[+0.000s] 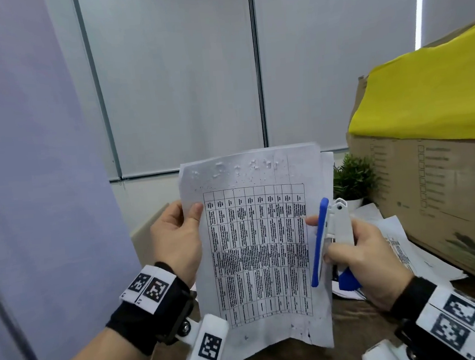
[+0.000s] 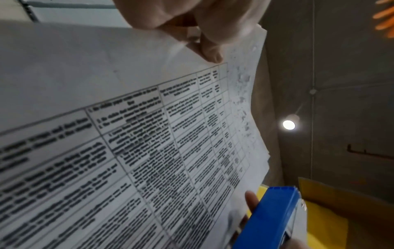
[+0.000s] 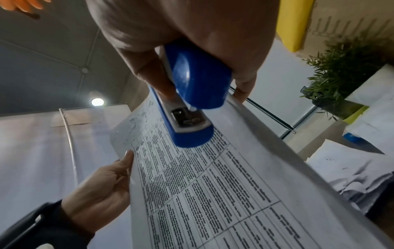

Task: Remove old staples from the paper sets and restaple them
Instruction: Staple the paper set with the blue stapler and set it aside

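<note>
In the head view, above the near edge of the table:
Left hand (image 1: 178, 234): pinches the left edge of the paper set (image 1: 259, 248), thumb on the printed face, other fingers hidden behind.
Right hand (image 1: 368, 257): fingers curled round a blue and white stapler (image 1: 329, 241); one fingertip touches the sheet's right edge.
Paper set: held upright off the table (image 1: 361, 320), long axis vertical; the table of text runs sideways; top margin pitted with old staple marks, lower right corner torn.
Stapler: long axis near vertical, just beside the right edge of the paper.
Surface and room: loose sheets (image 1: 398, 241) on the table's right side; small green plant (image 1: 354, 177) by a cardboard box (image 1: 433, 183) with a yellow cloth (image 1: 427, 96) over it; pale blinds (image 1: 181, 77) behind.

In the left wrist view:
Left hand (image 2: 198, 21): thumb pressed flat on the page (image 2: 132, 134) near its pitted margin.
Stapler (image 2: 270, 219): blue body at the opposite edge, a right fingertip (image 2: 251, 200) against the sheet.

In the right wrist view:
Right hand (image 3: 192, 38): clenched on the stapler (image 3: 192, 101); its jaws stand apart, the lower arm lying on the printed face.
Left hand (image 3: 102, 188): grips the far edge, thumb on top.
Room: plant (image 3: 341, 74) and a paper stack (image 3: 351, 176) to the right.
</note>
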The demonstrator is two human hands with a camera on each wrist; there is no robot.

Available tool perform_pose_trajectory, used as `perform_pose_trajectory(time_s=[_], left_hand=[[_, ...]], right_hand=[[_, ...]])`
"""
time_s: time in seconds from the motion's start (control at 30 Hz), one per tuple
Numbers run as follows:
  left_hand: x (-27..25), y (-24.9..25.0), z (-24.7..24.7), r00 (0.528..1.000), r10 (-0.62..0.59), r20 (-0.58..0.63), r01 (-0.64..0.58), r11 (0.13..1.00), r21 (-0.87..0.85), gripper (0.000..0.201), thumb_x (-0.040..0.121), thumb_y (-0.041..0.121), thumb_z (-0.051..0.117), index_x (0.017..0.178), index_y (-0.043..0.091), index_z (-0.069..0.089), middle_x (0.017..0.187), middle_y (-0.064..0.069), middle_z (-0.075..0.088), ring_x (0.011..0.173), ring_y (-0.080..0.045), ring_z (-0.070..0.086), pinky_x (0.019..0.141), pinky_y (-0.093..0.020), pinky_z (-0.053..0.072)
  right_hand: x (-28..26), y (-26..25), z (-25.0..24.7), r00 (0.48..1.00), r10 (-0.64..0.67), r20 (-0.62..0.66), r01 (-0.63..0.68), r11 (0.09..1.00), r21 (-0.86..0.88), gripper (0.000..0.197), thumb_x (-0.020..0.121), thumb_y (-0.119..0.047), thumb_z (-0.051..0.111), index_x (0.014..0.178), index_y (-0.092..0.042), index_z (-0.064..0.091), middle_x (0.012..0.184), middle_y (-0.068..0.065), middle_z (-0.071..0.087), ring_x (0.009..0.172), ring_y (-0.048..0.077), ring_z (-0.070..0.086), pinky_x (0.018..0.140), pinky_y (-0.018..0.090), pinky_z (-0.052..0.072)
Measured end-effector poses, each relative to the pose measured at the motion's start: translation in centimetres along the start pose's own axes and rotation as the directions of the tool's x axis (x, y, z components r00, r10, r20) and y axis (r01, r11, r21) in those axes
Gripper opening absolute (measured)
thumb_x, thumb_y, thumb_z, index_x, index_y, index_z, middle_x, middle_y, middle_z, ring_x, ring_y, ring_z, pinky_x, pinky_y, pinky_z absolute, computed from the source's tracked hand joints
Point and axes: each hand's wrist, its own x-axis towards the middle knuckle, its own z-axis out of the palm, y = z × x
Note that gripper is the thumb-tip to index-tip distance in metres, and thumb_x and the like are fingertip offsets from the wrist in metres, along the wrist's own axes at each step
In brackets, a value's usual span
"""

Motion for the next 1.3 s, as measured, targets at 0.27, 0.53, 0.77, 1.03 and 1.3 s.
perform_pose_trajectory(time_s=[0.27,0.53,0.77,1.03,1.3], left_hand=[[-0.9,-0.4,0.1,0.978,0.064,0.198,-0.078,0.995,0.063,0.016,0.102,0.024,0.045,0.106,0.029,0.059,0.105,0.007,0.074,0.102,-0.017,0.070,0.095,-0.048,0.053],[-1.3,-0.3,0.2,0.965,0.076,0.249,-0.103,0.990,0.100,0.018,0.100,0.013,0.050,0.107,0.029,0.053,0.103,0.009,0.071,0.097,-0.004,0.068,0.091,-0.033,0.053],[-1.0,-0.3,-0.1,0.974,-0.018,0.228,-0.007,0.994,0.108,0.017,0.097,0.011,0.056,0.108,0.024,0.057,0.102,0.003,0.074,0.094,-0.015,0.072,0.085,-0.036,0.056],[-0.8,-0.5,-0.3,0.960,-0.093,0.263,0.060,0.990,0.129,0.024,0.098,0.010,0.054,0.121,0.017,0.060,0.102,0.002,0.076,0.094,-0.015,0.072,0.082,-0.035,0.058],[-0.4,-0.4,-0.2,0.965,-0.095,0.246,0.081,0.994,0.067,0.017,0.095,0.015,0.058,0.111,0.020,0.063,0.104,0.000,0.076,0.097,-0.017,0.072,0.082,-0.034,0.055]], right_hand=[[-0.7,-0.8,0.4,0.984,-0.094,0.150,0.105,0.992,-0.064,0.044,0.055,0.000,0.051,0.092,-0.016,0.070,0.060,-0.008,0.050,0.052,0.008,0.046,0.047,0.019,0.040],[-0.4,-1.0,1.1,0.989,-0.056,0.140,0.070,0.993,-0.094,0.046,0.057,-0.003,0.053,0.101,-0.009,0.066,0.065,-0.002,0.058,0.056,0.006,0.054,0.050,0.019,0.045],[-0.1,-0.6,0.9,0.999,-0.019,0.047,0.022,0.998,-0.067,0.048,0.054,-0.003,0.052,0.101,-0.003,0.065,0.080,0.019,0.064,0.062,0.013,0.062,0.051,0.023,0.050],[0.1,-0.2,0.9,0.999,-0.002,0.049,0.008,0.992,-0.130,0.049,0.055,-0.004,0.054,0.104,-0.001,0.062,0.087,0.018,0.068,0.074,0.026,0.068,0.061,0.037,0.058],[0.2,-0.1,0.9,0.999,-0.004,0.037,0.007,0.996,-0.091,0.048,0.054,-0.004,0.053,0.101,-0.002,0.064,0.084,0.012,0.070,0.066,0.014,0.067,0.052,0.021,0.051]])
